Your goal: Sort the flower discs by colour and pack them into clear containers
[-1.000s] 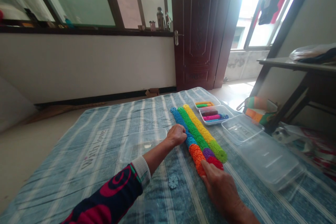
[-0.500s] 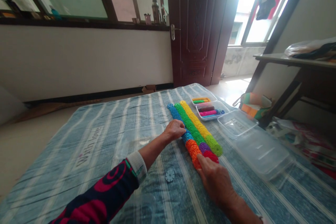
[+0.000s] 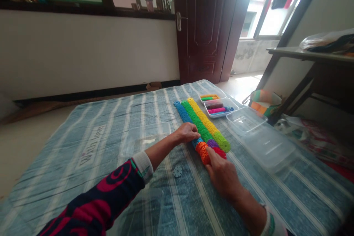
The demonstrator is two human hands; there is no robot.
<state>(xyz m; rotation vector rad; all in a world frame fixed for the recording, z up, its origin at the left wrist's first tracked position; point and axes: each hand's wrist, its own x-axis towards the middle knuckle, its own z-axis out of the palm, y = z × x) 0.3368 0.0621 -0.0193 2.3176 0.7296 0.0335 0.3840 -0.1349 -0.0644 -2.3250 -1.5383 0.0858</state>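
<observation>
Three long rows of stacked plastic snowflake discs lie side by side on the striped cloth. The nearest row is blue (image 3: 183,113) and ends in orange discs (image 3: 203,151). Beside it run a green row (image 3: 196,120) with purple and red at its near end, and a yellow row (image 3: 204,120) ending in lime green. My left hand (image 3: 186,132) is closed on the blue discs, close to the orange part. My right hand (image 3: 224,177) grips the orange discs at the near end, thumb and fingers on them. A single pale blue disc (image 3: 177,171) lies apart, below my left wrist.
Clear boxes at the far right hold colored disc stacks: one box (image 3: 221,115) with brown, pink and blue, another (image 3: 201,97) with orange and green. Transparent lids (image 3: 271,151) lie to the right. Another clear container (image 3: 132,143) lies left of my left forearm.
My left hand has slid along the blue row toward the orange end, so the hands are closer together. My right hand stays on the orange discs. The view has tilted slightly down.
</observation>
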